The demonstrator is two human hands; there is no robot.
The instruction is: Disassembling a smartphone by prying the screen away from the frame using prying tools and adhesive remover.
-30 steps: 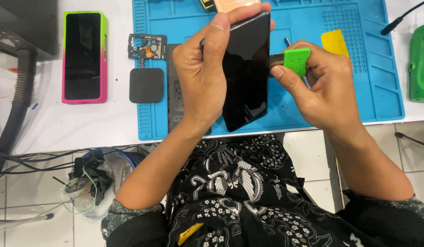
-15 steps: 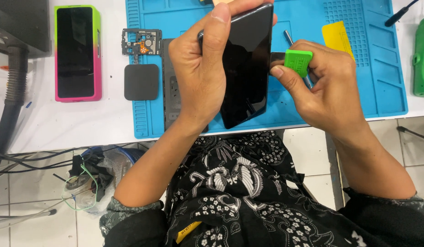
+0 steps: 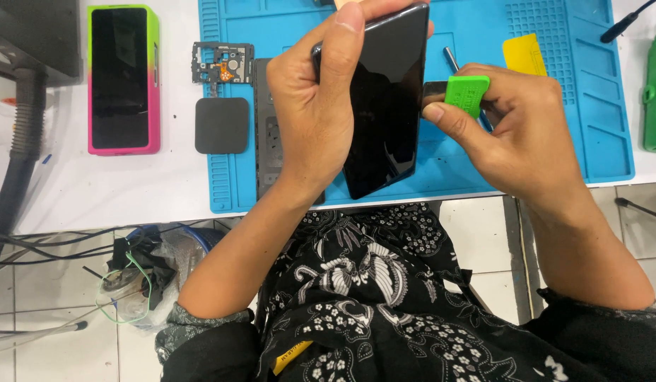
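Left hand [image 3: 321, 106]: wrapped around a black phone [image 3: 384, 99], held tilted above the blue mat [image 3: 554, 106].
Right hand [image 3: 512, 127]: pinching a green pick [image 3: 466, 93] against the phone's right edge.

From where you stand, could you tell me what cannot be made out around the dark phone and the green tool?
Head view only:
- Green pry tool: its working edge is hidden behind the phone and the right hand.
- Phone's top edge: cut off by the frame.
- Dark panel on the blue mat: partly covered by the left hand.
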